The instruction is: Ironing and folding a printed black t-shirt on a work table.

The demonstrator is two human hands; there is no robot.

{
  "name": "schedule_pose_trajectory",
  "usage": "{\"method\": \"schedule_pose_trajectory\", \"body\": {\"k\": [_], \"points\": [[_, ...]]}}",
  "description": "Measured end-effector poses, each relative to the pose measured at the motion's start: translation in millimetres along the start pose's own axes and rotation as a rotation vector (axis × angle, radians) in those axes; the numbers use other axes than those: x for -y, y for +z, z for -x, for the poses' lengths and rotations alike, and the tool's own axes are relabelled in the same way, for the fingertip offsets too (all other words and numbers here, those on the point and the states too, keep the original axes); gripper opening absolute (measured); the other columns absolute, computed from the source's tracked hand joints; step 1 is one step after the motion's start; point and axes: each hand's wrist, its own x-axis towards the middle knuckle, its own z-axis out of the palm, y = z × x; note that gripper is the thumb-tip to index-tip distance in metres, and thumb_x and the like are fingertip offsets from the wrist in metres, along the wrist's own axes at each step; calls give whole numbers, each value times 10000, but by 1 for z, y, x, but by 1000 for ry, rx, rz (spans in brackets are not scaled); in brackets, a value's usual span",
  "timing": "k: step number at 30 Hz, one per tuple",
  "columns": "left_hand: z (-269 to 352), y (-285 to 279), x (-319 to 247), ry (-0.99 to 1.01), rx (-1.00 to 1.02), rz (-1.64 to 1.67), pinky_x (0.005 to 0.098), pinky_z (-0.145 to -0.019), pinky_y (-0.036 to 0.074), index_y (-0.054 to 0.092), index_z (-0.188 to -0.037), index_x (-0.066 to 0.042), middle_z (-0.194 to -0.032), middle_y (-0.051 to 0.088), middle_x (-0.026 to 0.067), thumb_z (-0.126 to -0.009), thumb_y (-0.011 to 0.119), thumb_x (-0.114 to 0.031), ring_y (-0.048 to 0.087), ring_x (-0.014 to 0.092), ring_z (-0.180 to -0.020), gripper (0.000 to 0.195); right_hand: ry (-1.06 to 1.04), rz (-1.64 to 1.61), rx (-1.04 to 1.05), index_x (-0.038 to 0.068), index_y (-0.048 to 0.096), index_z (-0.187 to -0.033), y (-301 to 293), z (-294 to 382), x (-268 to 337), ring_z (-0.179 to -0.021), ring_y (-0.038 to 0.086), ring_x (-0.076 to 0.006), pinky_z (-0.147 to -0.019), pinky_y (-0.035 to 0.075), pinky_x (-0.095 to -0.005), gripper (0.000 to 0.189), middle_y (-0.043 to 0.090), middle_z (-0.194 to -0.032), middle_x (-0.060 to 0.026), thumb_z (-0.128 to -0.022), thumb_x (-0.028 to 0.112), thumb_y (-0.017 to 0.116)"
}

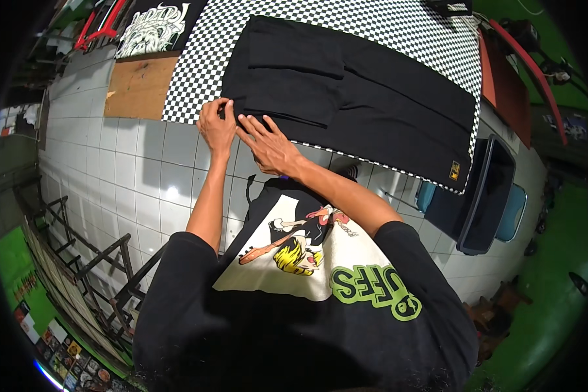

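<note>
A black cloth garment (397, 108), apparently a shirt, lies spread on a table with a black-and-white checkered cover (196, 73). Two folded flaps rest on its left part, and a small yellow-and-black patch is near its lower right corner. My left hand (217, 122) pinches the garment's near left edge between thumb and forefinger. Close beside it, my right hand (269, 144) lies on the near edge of the cloth with its fingers apart, palm down.
A brown wooden board (141, 88) and a printed black cloth (152, 29) adjoin the table's left side. Dark bins (490, 196) and blue seats (512, 213) stand at the right. Metal frames (103, 259) stand at the lower left on the tiled floor.
</note>
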Motion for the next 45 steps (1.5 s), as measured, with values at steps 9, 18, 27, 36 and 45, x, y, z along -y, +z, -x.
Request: {"method": "schedule_pose_trajectory", "body": {"k": [9,18,27,36,45], "points": [[5,-14,-35,99,-88,-226,441,-901,448,717,-1061,-160,-1034,652,32,-857,739,-284,617,272,-975,240,239,-111,-86,106,491,-1458,-56,130,-47,-1419,419,-280,-1195,209,-505,658,421,-1554,-148,-812,141,611],[80,41,-207,564,326,159,533,-1149,304,572,-1358,-97,-1472,475,188,-867,692,-289,425,363,-1392,541,643,94,-117,174,345,-1577,-83,229,-118,-1504,287,-294,-1209,125,-557,638,257,-1657,-135,-981,341,500],[122,102,-242,586,500,-133,571,-1201,236,424,-1539,-171,-1621,321,175,-961,587,-411,303,359,-1496,647,666,184,-87,283,352,-1582,-108,335,-182,-1518,258,-303,-1207,115,-589,617,237,-1672,-102,-990,393,485],[173,102,-356,632,484,189,540,-1113,355,642,-1273,-106,-1396,503,227,-762,777,-271,481,405,-1305,554,714,129,-433,125,589,-1356,-165,432,-267,-1375,466,-325,-1181,212,-540,476,502,-1486,-148,-882,162,599],[263,179,-483,910,674,296,531,-1161,319,708,-1181,-118,-1309,557,169,-782,776,-386,511,326,-1271,485,652,150,-476,96,637,-1256,-195,377,-417,-1276,546,-319,-1123,328,-499,400,602,-1335,-130,-863,168,620]]}}
